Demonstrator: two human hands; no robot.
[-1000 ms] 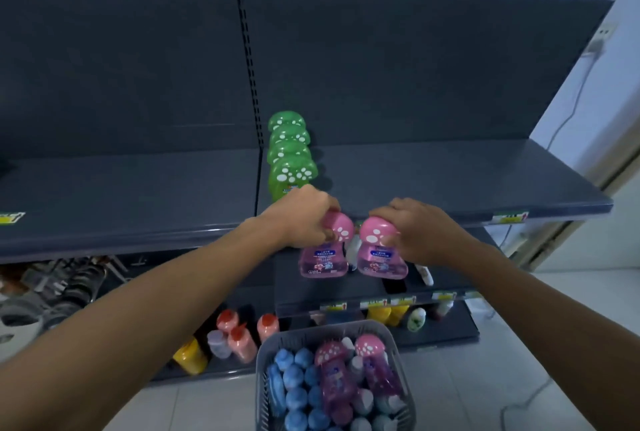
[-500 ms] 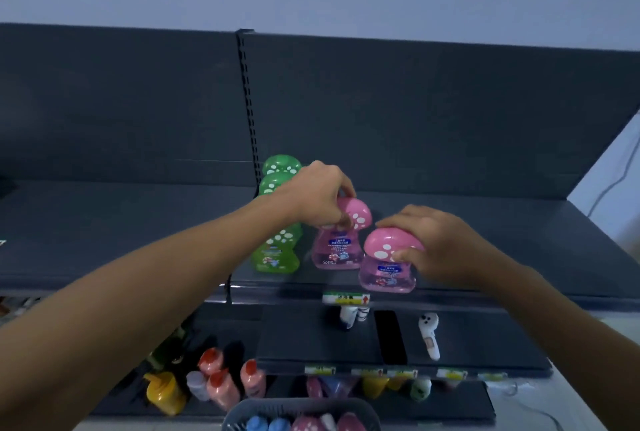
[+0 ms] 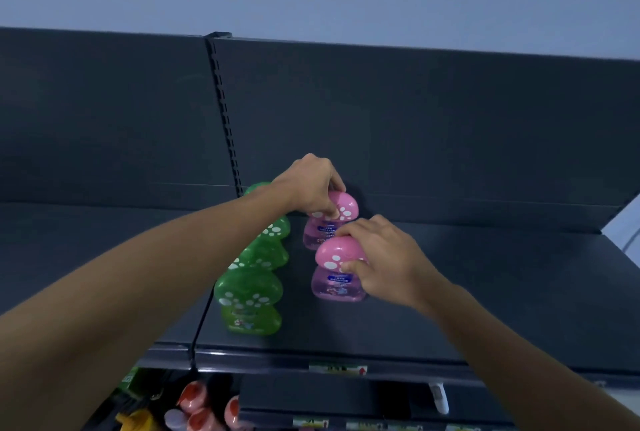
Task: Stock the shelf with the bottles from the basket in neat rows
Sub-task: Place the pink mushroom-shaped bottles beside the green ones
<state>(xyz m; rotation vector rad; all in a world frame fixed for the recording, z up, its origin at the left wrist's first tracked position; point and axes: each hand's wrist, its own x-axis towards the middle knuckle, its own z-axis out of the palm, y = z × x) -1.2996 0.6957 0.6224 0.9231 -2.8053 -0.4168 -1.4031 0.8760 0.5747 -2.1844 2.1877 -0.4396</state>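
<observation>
Two pink bottles with white-spotted mushroom caps stand one behind the other on the dark top shelf (image 3: pixel 450 319). My left hand (image 3: pixel 311 184) grips the cap of the rear pink bottle (image 3: pixel 341 209), close to the back panel. My right hand (image 3: pixel 384 257) grips the cap of the front pink bottle (image 3: pixel 334 278). To their left runs a row of green bottles (image 3: pixel 249 295) with the same spotted caps, from front to back; my left forearm hides part of it. The basket is out of view.
The shelf surface stretches bare to the right of the pink bottles and to the left of the upright post (image 3: pixel 225 112). Lower shelves hold orange-capped bottles (image 3: pixel 194 403), a yellow bottle (image 3: pixel 138 422) and a white item (image 3: pixel 439 396).
Both hands have carried the pink bottles further onto the top shelf, from side by side near the front edge to one behind the other. The camera has tilted up and the basket has left view.
</observation>
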